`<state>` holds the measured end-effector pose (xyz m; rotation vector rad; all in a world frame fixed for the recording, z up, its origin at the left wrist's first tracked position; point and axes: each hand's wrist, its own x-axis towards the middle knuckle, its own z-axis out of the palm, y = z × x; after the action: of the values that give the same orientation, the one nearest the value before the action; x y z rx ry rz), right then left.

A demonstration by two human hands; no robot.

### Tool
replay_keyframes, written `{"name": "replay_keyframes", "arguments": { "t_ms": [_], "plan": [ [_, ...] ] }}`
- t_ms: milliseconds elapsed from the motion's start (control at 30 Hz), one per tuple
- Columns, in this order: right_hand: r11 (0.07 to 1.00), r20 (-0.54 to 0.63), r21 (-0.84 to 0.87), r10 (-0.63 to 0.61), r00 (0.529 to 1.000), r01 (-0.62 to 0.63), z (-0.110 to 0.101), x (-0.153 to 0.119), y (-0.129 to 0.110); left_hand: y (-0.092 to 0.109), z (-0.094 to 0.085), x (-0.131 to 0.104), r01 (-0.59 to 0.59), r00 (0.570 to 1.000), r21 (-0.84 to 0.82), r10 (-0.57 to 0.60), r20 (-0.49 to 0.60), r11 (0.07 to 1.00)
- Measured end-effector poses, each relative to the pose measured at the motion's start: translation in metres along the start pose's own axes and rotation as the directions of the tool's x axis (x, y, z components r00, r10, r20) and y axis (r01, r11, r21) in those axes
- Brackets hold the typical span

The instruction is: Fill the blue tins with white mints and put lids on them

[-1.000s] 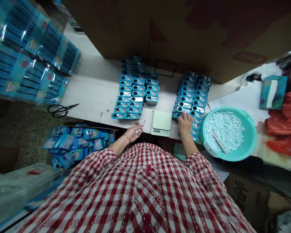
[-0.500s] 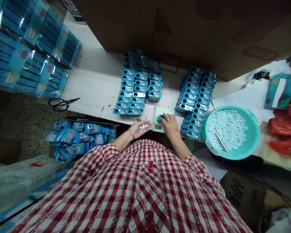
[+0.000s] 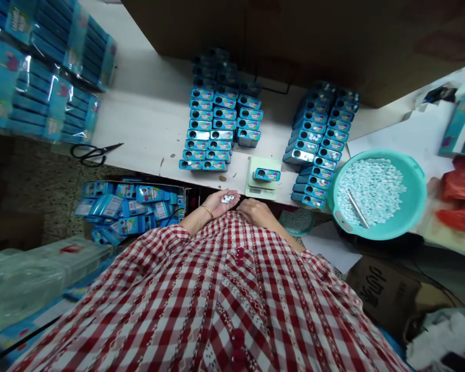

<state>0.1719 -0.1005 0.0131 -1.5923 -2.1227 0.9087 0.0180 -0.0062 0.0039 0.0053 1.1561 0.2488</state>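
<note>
My left hand (image 3: 219,203) lies palm up at the table's front edge, cupping a few small pale mints (image 3: 227,198). Just right of it is my right hand (image 3: 254,212), its fingers curled inward below the edge; whatever they hold, if anything, is hidden. A small blue tin (image 3: 266,175) with a dark round opening at one end rests on the pale green scale (image 3: 262,192), touched by neither hand. Rows of similar blue tins (image 3: 211,144) stand behind on the left, their openings dark. In the right-hand rows of tins (image 3: 313,155), several openings show white mints.
At right sits a turquoise basin (image 3: 420,194) of mints with a metal rod (image 3: 358,209) in it. Black scissors (image 3: 95,153) lie at left, near wrapped packs (image 3: 42,93). A carton of blue tins (image 3: 135,209) is below. A large brown cardboard box (image 3: 275,36) borders the back.
My right hand has let go of the tin on the scale and come back toward my body, next to my left hand. The left still holds mints. The view has shifted slightly.
</note>
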Motion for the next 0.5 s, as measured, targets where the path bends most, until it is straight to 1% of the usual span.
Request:
{"name": "replay_keyframes", "arguments": {
  "t_ms": [33, 67, 100, 133, 167, 200, 233, 267, 300, 333, 367, 500],
  "plan": [
    [0.996, -0.040, -0.004, 0.087, 0.995, -0.087, -0.003, -0.009, 0.007, 0.001, -0.001, 0.000, -0.008, 1.000, -0.012, 0.008, -0.005, 1.000],
    [0.981, -0.102, 0.008, 0.192, 0.976, -0.192, -0.005, -0.018, 0.016, 0.003, -0.003, 0.001, -0.017, 1.000, -0.022, 0.016, -0.011, 1.000],
    [0.952, -0.179, 0.044, 0.305, 0.935, -0.302, -0.007, -0.026, 0.026, 0.004, -0.003, 0.001, -0.025, 1.000, -0.032, 0.024, -0.016, 0.999],
    [0.911, -0.262, 0.107, 0.413, 0.872, -0.399, -0.010, -0.033, 0.037, 0.006, -0.003, 0.002, -0.035, 0.999, -0.044, 0.034, -0.022, 0.998],
    [0.863, -0.337, 0.190, 0.505, 0.795, -0.468, -0.012, -0.038, 0.049, 0.008, -0.003, 0.003, -0.046, 0.999, -0.060, 0.045, -0.028, 0.997],
    [0.818, -0.397, 0.284, 0.575, 0.716, -0.500, -0.013, -0.041, 0.062, 0.010, -0.002, 0.004, -0.058, 0.998, -0.077, 0.056, -0.032, 0.995],
    [0.782, -0.439, 0.373, 0.623, 0.647, -0.499, -0.015, -0.042, 0.073, 0.012, -0.001, 0.004, -0.070, 0.997, -0.092, 0.067, -0.035, 0.993],
    [0.758, -0.464, 0.446, 0.651, 0.601, -0.476, -0.017, -0.041, 0.083, 0.013, 0.000, 0.005, -0.079, 0.997, -0.104, 0.076, -0.034, 0.991],
    [0.744, -0.477, 0.500, 0.663, 0.577, -0.443, -0.019, -0.040, 0.092, 0.015, 0.002, 0.005, -0.087, 0.996, -0.111, 0.084, -0.032, 0.990],
    [0.737, -0.480, 0.537, 0.668, 0.570, -0.411, -0.020, -0.037, 0.098, 0.017, 0.004, 0.005, -0.093, 0.996, -0.114, 0.090, -0.028, 0.989],
    [0.732, -0.475, 0.560, 0.668, 0.574, -0.388, -0.021, -0.034, 0.103, 0.018, 0.006, 0.004, -0.097, 0.995, -0.114, 0.095, -0.025, 0.989],
    [0.730, -0.429, 0.597, 0.641, 0.637, -0.333, -0.021, -0.022, 0.111, 0.023, 0.015, 0.002, -0.108, 0.994, -0.108, 0.107, -0.016, 0.988]
  ]
}}
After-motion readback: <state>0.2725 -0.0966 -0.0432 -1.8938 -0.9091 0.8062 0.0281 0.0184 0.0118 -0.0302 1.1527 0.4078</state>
